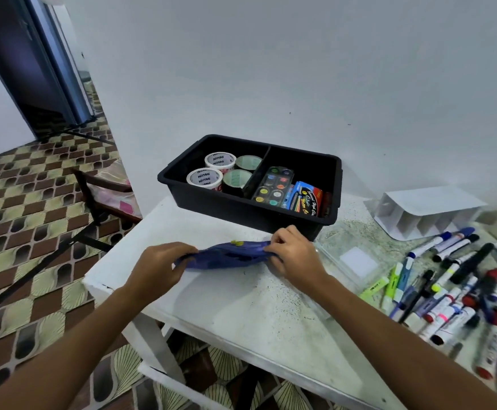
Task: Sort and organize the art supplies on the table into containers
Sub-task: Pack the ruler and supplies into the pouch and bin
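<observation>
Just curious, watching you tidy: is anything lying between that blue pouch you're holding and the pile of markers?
Yes. A clear plastic box lies on the table between the blue pouch, held at both ends by the left hand and right hand, and the markers.

Left hand (160, 266): I grip the left end of the blue pouch (226, 255).
Right hand (293, 255): pinches its right end.
Pouch: low over the white table (241, 315).
Black bin (250, 184): tape rolls (211, 173) left compartment, paint palette (273, 184) right.
Markers (460, 291): heaped at right.
</observation>
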`<state>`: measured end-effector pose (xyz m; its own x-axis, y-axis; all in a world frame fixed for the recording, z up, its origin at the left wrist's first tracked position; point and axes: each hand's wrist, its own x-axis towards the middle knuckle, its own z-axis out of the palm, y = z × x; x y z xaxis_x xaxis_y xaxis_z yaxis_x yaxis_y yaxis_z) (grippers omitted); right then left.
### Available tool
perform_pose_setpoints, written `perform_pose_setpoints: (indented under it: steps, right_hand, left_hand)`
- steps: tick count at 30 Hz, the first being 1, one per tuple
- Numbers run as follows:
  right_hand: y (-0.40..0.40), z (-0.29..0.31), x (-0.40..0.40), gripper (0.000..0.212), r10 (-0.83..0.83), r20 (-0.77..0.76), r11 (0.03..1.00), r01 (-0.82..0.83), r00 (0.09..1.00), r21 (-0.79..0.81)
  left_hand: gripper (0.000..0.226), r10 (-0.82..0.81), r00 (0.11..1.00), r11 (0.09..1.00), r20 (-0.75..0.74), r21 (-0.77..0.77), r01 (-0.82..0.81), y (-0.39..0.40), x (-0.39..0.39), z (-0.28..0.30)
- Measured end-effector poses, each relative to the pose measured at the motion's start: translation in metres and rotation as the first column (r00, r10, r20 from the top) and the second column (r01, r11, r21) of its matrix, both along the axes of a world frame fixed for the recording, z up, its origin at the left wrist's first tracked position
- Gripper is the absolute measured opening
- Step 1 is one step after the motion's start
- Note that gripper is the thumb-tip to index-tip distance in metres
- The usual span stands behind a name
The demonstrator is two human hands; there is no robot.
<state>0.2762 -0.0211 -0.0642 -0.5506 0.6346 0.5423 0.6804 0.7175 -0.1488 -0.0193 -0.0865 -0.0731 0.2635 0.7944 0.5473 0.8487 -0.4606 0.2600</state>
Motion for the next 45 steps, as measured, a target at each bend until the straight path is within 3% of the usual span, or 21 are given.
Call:
perform_pose_setpoints:
  steps: [3, 5, 9, 18, 23, 28, 31, 33, 36, 39, 42, 45]
  right_hand:
    - [-0.001, -0.007, -0.005, 0.013, -0.021, 0.047, 0.999, 0.023, 0.999, -0.03]
    - [-0.003, -0.013, -0.006, 0.013, -0.003, 0.096, 0.992, 0.015, 0.995, -0.126]
    - [-0.011, -0.015, 0.001, 0.031, 0.025, 0.105, 0.969, 0.002, 0.994, -0.246]
    - [-0.024, -0.004, 0.016, 0.027, 0.063, -0.063, 0.952, -0.079, 0.996, -0.296]
    - [-0.031, 0.004, 0.05, 0.021, 0.011, -0.139, 0.957, -0.051, 0.99, -0.287]
    - [-0.045, 0.007, 0.12, 0.024, -0.182, -0.078, 0.937, 0.149, 0.98, -0.316]
    - [-0.06, 0.004, 0.177, 0.029, -0.389, -0.042, 0.866, 0.35, 0.92, -0.357]
    - [-0.076, -0.001, 0.214, 0.028, -0.554, -0.014, 0.782, 0.515, 0.832, -0.351]
    - [-0.092, -0.011, 0.26, 0.036, -0.761, 0.055, 0.609, 0.741, 0.646, -0.281]
    - [-0.106, -0.022, 0.292, 0.064, -0.832, 0.24, 0.39, 0.835, 0.5, -0.388]
    - [-0.113, -0.028, 0.301, 0.093, -0.815, 0.278, 0.384, 0.834, 0.508, -0.396]
    - [-0.108, -0.027, 0.297, 0.093, -0.781, 0.259, 0.433, 0.792, 0.568, -0.431]
  left_hand:
    - [0.044, -0.013, 0.993, 0.987, -0.117, 0.16, 0.032, -0.001, 0.0, -0.016]
    - [0.057, -0.011, 0.984, 0.986, -0.181, 0.163, 0.041, -0.003, 0.002, -0.024]
    - [0.038, 0.004, 0.98, 0.998, -0.198, 0.055, 0.007, -0.01, 0.003, -0.027]
    - [0.055, 0.087, 0.962, 0.995, -0.259, 0.064, -0.073, -0.007, 0.042, -0.011]
    - [0.062, -0.147, 0.973, 0.984, -0.178, 0.07, 0.162, 0.008, 0.099, -0.004]
    - [0.053, -0.462, 0.873, 0.883, -0.155, 0.007, 0.469, 0.023, 0.189, 0.003]
    - [0.027, -0.598, 0.795, 0.798, -0.101, 0.008, 0.602, 0.035, 0.252, 0.007]
    - [0.023, -0.647, 0.759, 0.762, -0.073, -0.027, 0.647, 0.041, 0.295, 0.006]
    - [0.047, -0.654, 0.753, 0.754, -0.07, -0.147, 0.641, 0.045, 0.349, 0.0]
    - [0.077, -0.61, 0.777, 0.767, -0.154, -0.36, 0.531, 0.047, 0.392, -0.006]
    - [0.085, -0.569, 0.764, 0.797, -0.305, -0.434, 0.42, 0.05, 0.416, -0.017]
    - [0.088, -0.58, 0.762, 0.782, -0.287, -0.459, 0.422, 0.055, 0.423, -0.028]
